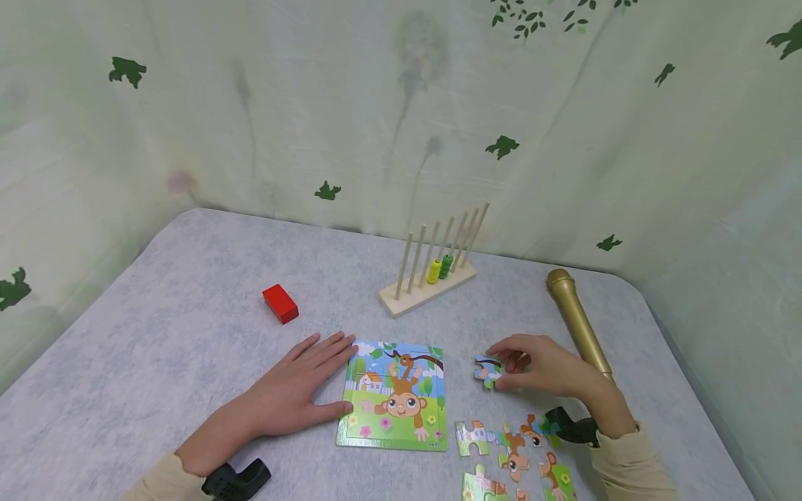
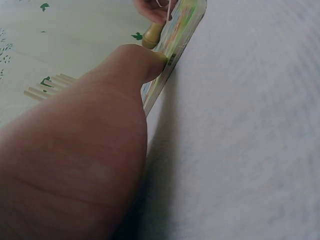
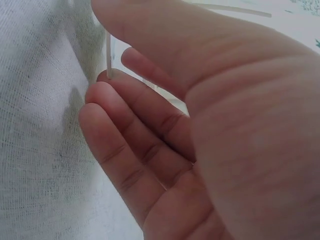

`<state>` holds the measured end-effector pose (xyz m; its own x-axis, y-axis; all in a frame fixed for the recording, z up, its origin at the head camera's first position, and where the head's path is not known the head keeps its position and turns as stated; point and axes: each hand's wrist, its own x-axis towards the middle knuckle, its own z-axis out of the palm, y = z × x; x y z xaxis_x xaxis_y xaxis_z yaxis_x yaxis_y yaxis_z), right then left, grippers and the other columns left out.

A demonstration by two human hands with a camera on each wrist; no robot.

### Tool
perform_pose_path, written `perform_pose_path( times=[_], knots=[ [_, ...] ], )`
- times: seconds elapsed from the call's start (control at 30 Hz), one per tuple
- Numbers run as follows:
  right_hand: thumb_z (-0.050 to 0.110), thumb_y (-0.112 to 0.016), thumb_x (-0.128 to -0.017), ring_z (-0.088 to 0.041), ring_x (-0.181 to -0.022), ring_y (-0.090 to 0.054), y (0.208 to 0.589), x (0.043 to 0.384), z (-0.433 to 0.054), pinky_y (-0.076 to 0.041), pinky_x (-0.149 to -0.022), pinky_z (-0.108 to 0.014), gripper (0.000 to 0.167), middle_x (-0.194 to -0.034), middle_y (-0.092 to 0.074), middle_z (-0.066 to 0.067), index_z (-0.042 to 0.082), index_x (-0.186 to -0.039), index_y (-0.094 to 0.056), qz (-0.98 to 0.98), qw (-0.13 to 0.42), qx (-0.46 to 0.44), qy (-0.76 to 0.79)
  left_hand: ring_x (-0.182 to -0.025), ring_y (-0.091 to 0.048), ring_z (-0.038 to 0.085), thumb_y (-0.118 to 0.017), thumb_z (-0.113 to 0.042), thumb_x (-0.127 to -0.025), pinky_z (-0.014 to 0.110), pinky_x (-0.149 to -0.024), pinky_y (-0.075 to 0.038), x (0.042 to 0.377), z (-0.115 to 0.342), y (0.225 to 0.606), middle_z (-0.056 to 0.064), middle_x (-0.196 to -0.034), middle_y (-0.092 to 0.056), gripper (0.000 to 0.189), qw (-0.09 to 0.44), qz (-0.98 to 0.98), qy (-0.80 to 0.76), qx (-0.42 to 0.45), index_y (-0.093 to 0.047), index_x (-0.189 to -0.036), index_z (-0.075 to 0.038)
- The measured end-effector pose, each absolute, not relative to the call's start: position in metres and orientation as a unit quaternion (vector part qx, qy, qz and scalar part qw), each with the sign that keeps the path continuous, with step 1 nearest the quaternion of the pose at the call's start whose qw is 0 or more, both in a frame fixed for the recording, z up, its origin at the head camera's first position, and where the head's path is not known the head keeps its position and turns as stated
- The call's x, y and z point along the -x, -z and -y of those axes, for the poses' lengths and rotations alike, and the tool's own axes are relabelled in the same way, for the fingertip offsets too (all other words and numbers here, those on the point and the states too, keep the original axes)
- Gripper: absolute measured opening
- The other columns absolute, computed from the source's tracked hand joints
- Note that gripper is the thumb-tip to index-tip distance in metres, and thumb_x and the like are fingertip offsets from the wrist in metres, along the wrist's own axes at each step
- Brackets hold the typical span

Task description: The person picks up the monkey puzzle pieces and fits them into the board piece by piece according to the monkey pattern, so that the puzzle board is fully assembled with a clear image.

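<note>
While face-up, puzzle piece (image 1: 486, 370) roughly level

Backdrop: a pale green-white sheet (image 1: 282, 104) hung behind the table (image 1: 188, 334) and along both its sides, softly creased.
Faint prints: tall grey dandelions (image 1: 422, 45) stood mid-sheet; a blurred pinkish flower (image 1: 182, 182) showed at left.
Dark prints: green bird-like shapes (image 1: 128, 70) were scattered about; leaves (image 1: 531, 15) clustered at the top.
Table: mottled pale grey, far corners rounded.
Light: fell soft and diffuse.
</note>
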<state>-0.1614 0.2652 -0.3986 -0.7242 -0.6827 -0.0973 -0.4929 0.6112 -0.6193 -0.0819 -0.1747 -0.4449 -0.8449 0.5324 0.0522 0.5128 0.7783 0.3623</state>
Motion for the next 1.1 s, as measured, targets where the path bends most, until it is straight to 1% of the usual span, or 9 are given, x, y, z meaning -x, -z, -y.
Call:
perform_pose_path(
  times=[0.3, 0.57, 0.8, 1.1],
  knots=[
    [0.033, -0.082, -0.089, -0.006, -0.083, -0.064, 0.397, 0.161, -0.259, -0.060, -0.080, -0.027, 0.038, -0.095, -0.068, 0.009, 0.012, -0.120, -0.072, -0.880, 0.126, 0.360, 0.284, -0.158, -0.025, 0.021, -0.056, -0.072, -0.093, 0.047, -0.128, -0.015, 0.082, 0.175, 0.443, -0.003, -0.168, -0.032, 0.089, 0.019, -0.942, -0.185, -0.279, -0.038, -0.161, -0.018],
    [0.032, -0.081, -0.090, -0.006, -0.085, -0.063, 0.396, 0.159, -0.254, -0.060, -0.080, -0.027, 0.038, -0.098, -0.067, 0.009, 0.013, -0.122, -0.073, -0.883, 0.101, 0.369, 0.272, -0.156, -0.029, 0.023, -0.056, -0.070, -0.095, 0.049, -0.126, -0.019, 0.082, 0.175, 0.444, -0.001, -0.167, -0.036, 0.085, 0.003, -0.938, -0.194, -0.288, -0.041, -0.160, -0.017],
    [0.028, -0.084, -0.087, -0.011, -0.087, -0.063, 0.394, 0.155, -0.243, -0.059, -0.077, -0.028, 0.038, -0.101, -0.067, 0.008, 0.012, -0.121, -0.073, -0.882, 0.065, 0.386, 0.262, -0.156, -0.029, 0.023, -0.055, -0.070, -0.095, 0.050, -0.126, -0.020, 0.082, 0.175, 0.444, -0.001, -0.167, -0.036, 0.085, 0.003, -0.938, -0.195, -0.287, -0.041, -0.160, -0.016],
    [0.025, -0.086, -0.085, -0.012, -0.087, -0.063, 0.396, 0.149, -0.230, -0.058, -0.075, -0.030, 0.040, -0.101, -0.068, 0.006, 0.013, -0.121, -0.074, -0.877, 0.029, 0.402, 0.261, -0.158, -0.024, 0.021, -0.055, -0.072, -0.094, 0.047, -0.128, -0.014, 0.081, 0.176, 0.444, -0.002, -0.168, -0.032, 0.088, 0.025, -0.939, -0.198, -0.280, -0.038, -0.161, -0.017]
  ],
)
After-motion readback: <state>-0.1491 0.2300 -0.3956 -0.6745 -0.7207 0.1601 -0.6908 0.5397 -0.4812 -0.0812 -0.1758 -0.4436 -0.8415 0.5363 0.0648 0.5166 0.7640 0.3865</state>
